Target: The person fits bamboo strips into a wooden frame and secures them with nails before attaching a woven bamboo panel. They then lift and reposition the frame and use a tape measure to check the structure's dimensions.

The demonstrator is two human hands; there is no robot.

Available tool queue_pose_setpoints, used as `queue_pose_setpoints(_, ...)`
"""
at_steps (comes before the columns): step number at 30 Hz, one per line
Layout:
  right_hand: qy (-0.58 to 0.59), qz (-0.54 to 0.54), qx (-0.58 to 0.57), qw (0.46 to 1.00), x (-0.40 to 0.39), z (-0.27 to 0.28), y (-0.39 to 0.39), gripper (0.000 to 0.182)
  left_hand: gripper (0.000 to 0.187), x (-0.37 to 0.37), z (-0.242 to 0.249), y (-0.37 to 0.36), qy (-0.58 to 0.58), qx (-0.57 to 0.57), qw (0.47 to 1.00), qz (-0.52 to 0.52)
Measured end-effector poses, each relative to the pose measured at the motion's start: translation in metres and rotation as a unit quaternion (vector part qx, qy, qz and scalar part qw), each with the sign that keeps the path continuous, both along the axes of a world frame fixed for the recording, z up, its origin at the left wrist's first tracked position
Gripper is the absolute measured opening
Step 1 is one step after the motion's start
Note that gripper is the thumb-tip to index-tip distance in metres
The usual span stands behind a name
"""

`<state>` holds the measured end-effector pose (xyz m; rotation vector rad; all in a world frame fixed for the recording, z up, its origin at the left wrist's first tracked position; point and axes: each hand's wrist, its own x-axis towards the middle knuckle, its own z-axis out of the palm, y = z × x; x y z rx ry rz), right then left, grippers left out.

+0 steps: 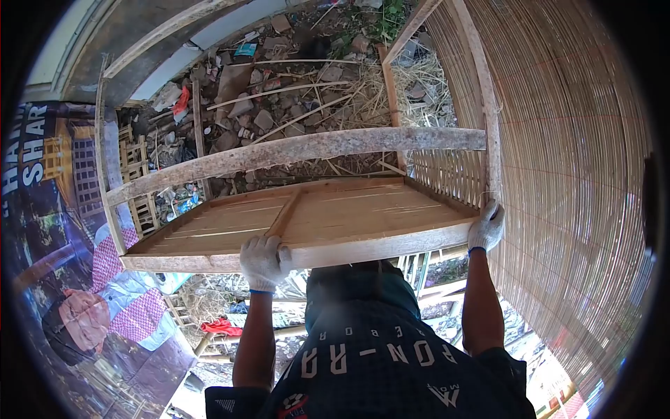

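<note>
A shallow wooden tray-like panel (370, 209), with a raised wooden border and a crosspiece, lies inside an upright wooden frame. My left hand (264, 263), in a white knitted glove, is closed over the panel's near edge, left of its middle. At the panel's near right corner, beside the frame's upright post (488, 160), my right hand (487, 227) grips the edge in the same kind of glove. Its fingertips are partly hidden. A rough wooden crossbar (300, 151) of the frame runs across beyond the panel, above it.
A bamboo-slat blind (565, 153) hangs close on the right. On the left is a printed banner (63, 174). Beyond the frame, the ground holds broken bricks (264, 120), straw (373, 105) and bamboo strips (279, 91). A red cloth (221, 327) lies below the panel.
</note>
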<state>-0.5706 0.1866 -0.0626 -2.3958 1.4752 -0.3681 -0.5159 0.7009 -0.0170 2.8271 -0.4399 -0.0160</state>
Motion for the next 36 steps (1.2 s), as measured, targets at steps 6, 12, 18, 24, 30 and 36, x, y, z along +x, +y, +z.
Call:
queue_pose_setpoints(6,0.010,-0.002,0.019,1.000,-0.002,-0.001,-0.002,0.061,0.021,-0.001,0.003,0.001,0.001,0.002,1.000,0.003)
queue_pose_setpoints(12,0.020,-0.003,0.025,0.999,-0.003,-0.001,-0.005,0.064,0.019,0.001,0.004,0.002,-0.032,-0.034,0.999,0.003)
queue_pose_setpoints(18,0.034,0.009,0.015,0.999,-0.002,-0.004,-0.008,0.064,0.024,-0.003,0.003,0.006,-0.015,-0.032,0.999,0.009)
queue_pose_setpoints(24,0.020,0.009,0.047,0.999,-0.002,-0.007,-0.013,0.084,0.033,-0.007,0.002,0.009,-0.022,-0.026,0.999,0.012)
queue_pose_setpoints(30,0.057,0.003,0.049,0.997,0.002,-0.017,-0.036,0.079,0.039,-0.011,-0.005,0.008,0.004,-0.044,0.998,0.041)
queue_pose_setpoints(36,0.075,0.000,-0.103,0.992,0.009,-0.024,-0.039,0.074,0.033,-0.015,-0.009,0.009,-0.039,-0.092,0.993,0.068)
